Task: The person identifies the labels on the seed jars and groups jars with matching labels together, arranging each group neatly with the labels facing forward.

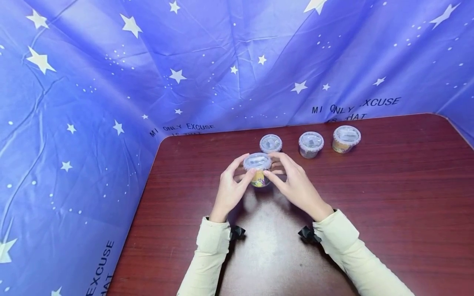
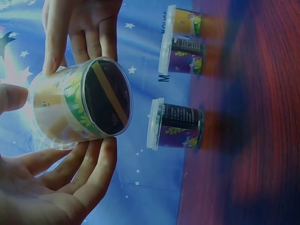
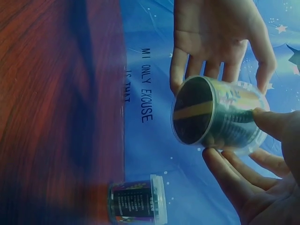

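Both hands hold a small clear plastic tub [image 1: 258, 162] with a clear lid and a yellow patterned label, raised off the table. My left hand [image 1: 230, 190] grips its left side, and my right hand [image 1: 299, 188] grips its right side. Thumbs lie on the near side, fingers on the far side. In the left wrist view the dark round base [image 2: 108, 97] shows, with a tan stripe across it. The right wrist view shows the tub [image 3: 232, 117] tilted too, its lid partly hidden by fingers.
Three similar lidded tubs stand along the back of the dark red wooden table [image 1: 400, 197]: one tub [image 1: 270, 142] just behind the held one, a middle tub [image 1: 311, 144], and a yellow-labelled tub [image 1: 346, 139] farther right. A blue star-printed curtain [image 1: 207, 53] hangs behind and to the left.
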`<state>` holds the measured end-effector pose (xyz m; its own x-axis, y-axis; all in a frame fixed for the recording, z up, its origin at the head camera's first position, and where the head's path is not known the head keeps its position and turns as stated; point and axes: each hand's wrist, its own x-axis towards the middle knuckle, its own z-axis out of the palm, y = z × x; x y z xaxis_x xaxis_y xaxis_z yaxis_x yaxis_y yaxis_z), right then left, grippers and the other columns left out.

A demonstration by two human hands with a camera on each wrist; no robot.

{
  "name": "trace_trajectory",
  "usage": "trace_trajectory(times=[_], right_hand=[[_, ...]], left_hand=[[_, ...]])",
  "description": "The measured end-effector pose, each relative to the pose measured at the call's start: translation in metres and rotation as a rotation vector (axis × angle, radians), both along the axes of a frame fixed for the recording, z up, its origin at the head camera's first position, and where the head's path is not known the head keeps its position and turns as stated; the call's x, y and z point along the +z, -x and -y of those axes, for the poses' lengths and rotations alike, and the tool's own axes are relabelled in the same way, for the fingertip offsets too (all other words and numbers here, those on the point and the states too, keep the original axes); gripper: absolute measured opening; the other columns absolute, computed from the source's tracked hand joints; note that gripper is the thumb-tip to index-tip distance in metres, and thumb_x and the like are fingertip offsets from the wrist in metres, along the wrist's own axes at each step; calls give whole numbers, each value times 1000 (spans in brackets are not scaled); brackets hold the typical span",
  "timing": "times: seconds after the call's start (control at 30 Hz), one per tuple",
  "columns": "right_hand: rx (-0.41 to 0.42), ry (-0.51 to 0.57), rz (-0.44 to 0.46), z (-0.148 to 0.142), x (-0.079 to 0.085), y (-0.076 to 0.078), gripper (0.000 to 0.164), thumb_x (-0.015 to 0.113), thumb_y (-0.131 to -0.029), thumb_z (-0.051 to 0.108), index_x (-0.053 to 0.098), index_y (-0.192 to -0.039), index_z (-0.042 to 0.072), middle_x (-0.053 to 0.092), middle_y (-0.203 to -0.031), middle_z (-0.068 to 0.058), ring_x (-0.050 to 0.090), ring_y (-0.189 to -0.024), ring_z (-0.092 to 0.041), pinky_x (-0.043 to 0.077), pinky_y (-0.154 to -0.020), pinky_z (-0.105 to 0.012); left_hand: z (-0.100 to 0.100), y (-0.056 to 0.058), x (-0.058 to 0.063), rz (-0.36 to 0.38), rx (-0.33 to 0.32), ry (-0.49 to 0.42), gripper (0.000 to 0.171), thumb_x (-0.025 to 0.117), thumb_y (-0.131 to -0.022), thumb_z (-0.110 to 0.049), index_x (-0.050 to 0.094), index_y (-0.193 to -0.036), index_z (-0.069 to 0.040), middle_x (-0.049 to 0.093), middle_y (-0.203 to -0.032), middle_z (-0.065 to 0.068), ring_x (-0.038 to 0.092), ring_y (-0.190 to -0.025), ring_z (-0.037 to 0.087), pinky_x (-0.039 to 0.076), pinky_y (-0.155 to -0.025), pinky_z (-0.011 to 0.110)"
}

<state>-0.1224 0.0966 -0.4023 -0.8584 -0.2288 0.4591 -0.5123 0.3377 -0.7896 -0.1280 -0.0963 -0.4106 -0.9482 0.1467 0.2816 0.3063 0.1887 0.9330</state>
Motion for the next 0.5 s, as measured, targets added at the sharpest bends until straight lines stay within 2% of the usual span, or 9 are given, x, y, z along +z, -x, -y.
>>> trace_trajectory(times=[0.13,0.23,0.33,0.5], right_hand=[[32,1,37,-4,-2,2,42,70,-92,8,53,-130,1,64,-115,-12,65,-104,-23,57,-86,-26],[55,16,81,-6,-3,4,44,71,-92,10,53,-131,3,65,-117,-11,65,-107,-22,57,-87,-26],[102,28,136,-7,-3,4,46,72,-91,12,52,-133,6,65,-119,-11,65,-108,-21,57,-89,-27],[168,-27,177,-8,-6,3,48,72,-92,18,52,-135,11,63,-124,-7,66,-109,-19,55,-93,-27]], left_hand=[[1,0,0,16,-16,-8,44,66,-95,-11,56,-138,-4,64,-120,19,67,-100,31,60,-82,35],[2,0,1,16,-52,-13,43,64,-97,-11,55,-138,-4,64,-117,20,67,-99,32,60,-82,31],[3,0,1,12,-98,-5,43,61,-98,-10,54,-139,-2,64,-120,21,67,-103,32,59,-84,33],[4,0,1,13,-170,22,46,62,-96,-6,52,-141,-1,63,-128,20,66,-108,30,57,-90,41]])
